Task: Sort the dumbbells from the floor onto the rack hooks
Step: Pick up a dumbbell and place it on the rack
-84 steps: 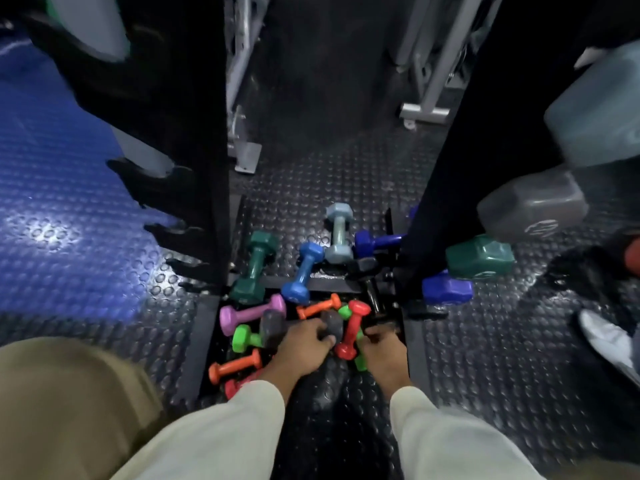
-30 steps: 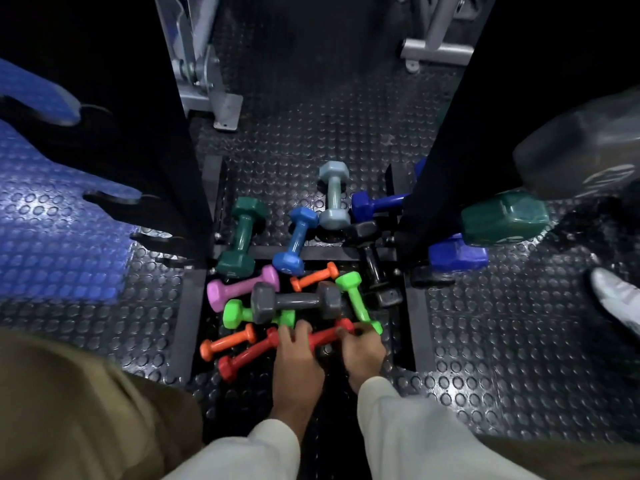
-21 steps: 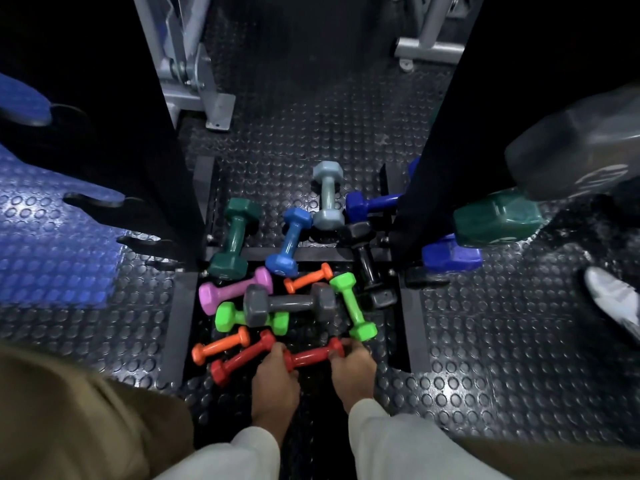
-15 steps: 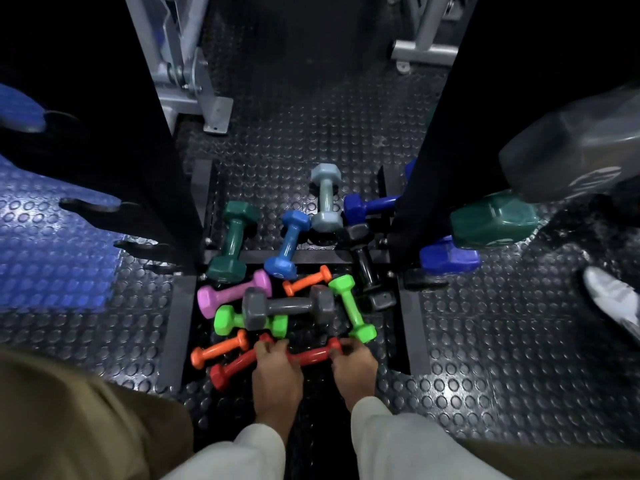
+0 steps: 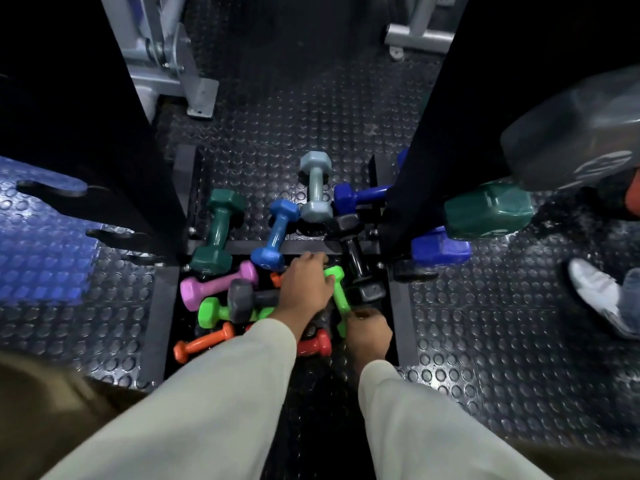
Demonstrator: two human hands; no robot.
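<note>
1. Dumbbells are piled on the floor (image 5: 294, 116) inside the rack base.
2. Left hand (image 5: 304, 287) has left the red dumbbell (image 5: 317, 346) and now reaches over the gray one (image 5: 249, 299), fingers loosely spread.
3. Right hand (image 5: 369, 336) now pinches the green dumbbell (image 5: 337, 289). Probably next for the hooks (image 5: 52, 188).

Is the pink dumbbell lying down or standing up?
Lying down. The pink dumbbell lies on its side on the floor, both ends touching down, inside the black rack base.

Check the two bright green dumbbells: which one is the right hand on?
The right hand grips the near end of the slanted green dumbbell by the black one. The other green dumbbell lies left, under the grey dumbbell, untouched.
</note>
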